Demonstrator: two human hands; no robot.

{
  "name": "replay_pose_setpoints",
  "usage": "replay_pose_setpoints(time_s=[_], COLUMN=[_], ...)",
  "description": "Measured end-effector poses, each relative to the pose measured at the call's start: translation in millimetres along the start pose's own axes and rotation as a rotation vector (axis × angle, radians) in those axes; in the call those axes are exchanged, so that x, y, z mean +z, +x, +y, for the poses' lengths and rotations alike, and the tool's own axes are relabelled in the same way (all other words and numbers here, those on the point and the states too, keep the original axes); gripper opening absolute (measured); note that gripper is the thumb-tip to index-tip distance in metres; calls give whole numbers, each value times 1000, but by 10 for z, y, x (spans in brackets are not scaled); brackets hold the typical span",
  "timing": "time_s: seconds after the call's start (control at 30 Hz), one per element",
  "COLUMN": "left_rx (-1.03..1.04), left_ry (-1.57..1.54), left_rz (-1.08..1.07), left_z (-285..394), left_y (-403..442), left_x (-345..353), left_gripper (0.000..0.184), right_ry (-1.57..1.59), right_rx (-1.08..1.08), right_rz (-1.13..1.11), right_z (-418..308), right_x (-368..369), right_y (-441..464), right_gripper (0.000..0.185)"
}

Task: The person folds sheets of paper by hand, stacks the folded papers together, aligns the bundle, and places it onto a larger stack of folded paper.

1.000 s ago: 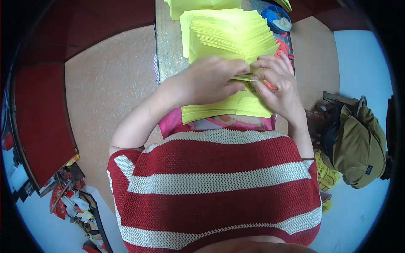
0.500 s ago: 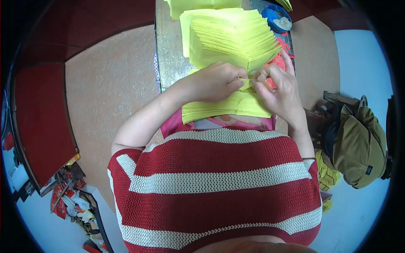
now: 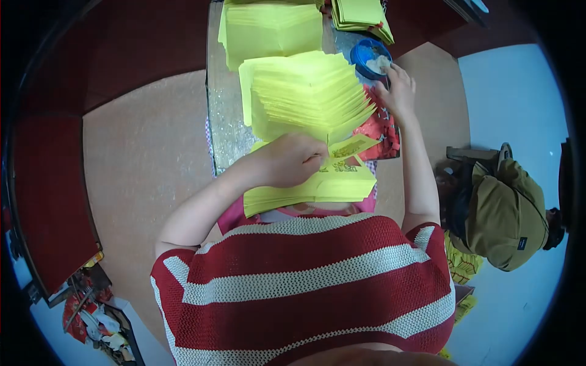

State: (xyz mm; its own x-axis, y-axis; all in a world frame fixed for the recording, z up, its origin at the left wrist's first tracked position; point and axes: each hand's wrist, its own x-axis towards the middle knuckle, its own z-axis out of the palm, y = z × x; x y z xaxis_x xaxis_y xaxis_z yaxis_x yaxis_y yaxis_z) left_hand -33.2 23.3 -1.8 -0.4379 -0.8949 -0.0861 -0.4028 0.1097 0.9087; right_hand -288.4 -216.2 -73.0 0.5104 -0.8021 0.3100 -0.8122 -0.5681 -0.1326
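My left hand (image 3: 293, 160) is closed in a pinch on a folded yellow paper sheet (image 3: 352, 148) with dark printing. That sheet lies over a low stack of yellow paper (image 3: 287, 194) close to my body. My right hand (image 3: 398, 94) reaches to the blue bowl (image 3: 360, 56), its thumb and fingers apart. Its fingertips are at the whitish lump (image 3: 378, 63) inside the bowl; whether they press on it I cannot tell. Just beyond my left hand stands a thick fanned stack of yellow sheets (image 3: 302, 91).
Another pile of yellow sheets (image 3: 274, 30) lies farther back on the table (image 3: 226, 134), with yellow packets (image 3: 360, 15) at the back right. Red paper pieces (image 3: 384, 131) lie along the right edge. A chair with an olive bag (image 3: 506, 213) stands to the right.
My right hand has left the yellow sheet and moved away to the blue bowl. My left hand stays on the paper. The whole view has shifted, with the table appearing lower.
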Motion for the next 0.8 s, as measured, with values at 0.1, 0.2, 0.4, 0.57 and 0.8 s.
replay_pose_setpoints(time_s=[0.1, 0.2, 0.4, 0.57, 0.8], left_rx=[-32, -61, -109, -135, -26], left_ry=[-10, -34, -55, -39, 72], left_rz=[-19, -24, -12, -23, 73], left_z=[37, 77, 43, 57, 56], left_y=[11, 10, 46, 37, 79], left_x=[-48, -65, -29, -31, -71], left_gripper=[22, 22, 21, 21, 19], right_ry=[-212, -385, -466, -342, -174], right_rx=[-18, -78, -213, -227, -189], right_rz=[-49, -193, -322, -320, -249], right_z=[21, -8, 94, 132, 283], right_x=[32, -36, -49, -110, 46], right_y=[158, 283, 429, 450, 457], right_gripper=[39, 33, 28, 27, 31])
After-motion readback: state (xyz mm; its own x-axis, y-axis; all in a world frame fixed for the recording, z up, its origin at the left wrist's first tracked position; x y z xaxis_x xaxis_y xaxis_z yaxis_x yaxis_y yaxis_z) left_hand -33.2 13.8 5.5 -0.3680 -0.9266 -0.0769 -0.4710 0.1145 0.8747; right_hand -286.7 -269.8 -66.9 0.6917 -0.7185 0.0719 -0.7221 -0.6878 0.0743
